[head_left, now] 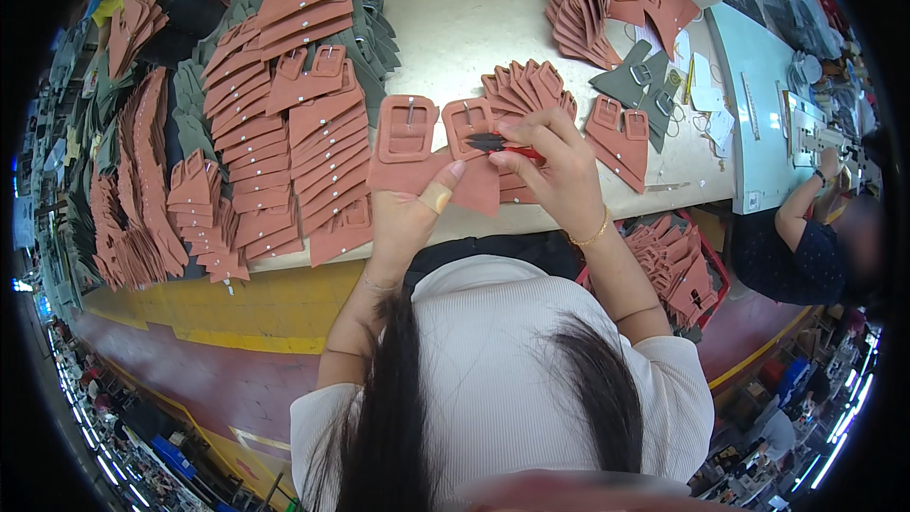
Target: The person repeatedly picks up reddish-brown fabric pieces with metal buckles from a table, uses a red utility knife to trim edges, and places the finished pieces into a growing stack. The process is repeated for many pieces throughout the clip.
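My left hand (409,216) grips a brick-red strap piece (406,174) from below, thumb on top and a bandage around the thumb. The piece carries two square covered buckles with metal prongs, side by side. In my right hand (561,169) is a pair of small thread snips (487,142) with dark jaws and red handles. Their tips lie over the right buckle of the piece; whether they touch thread cannot be made out. Just behind, a fanned stack of similar red pieces (524,93) rests on the table, partly hidden by my right hand.
Long overlapping rows of red pieces (248,147) cover the left side, with dark green pieces (374,43) among them. Green buckled pieces (637,76) and a small red stack (618,144) lie right. A filled red crate (718,270) stands below the edge. A co-worker's arm (801,204) is at a machine.
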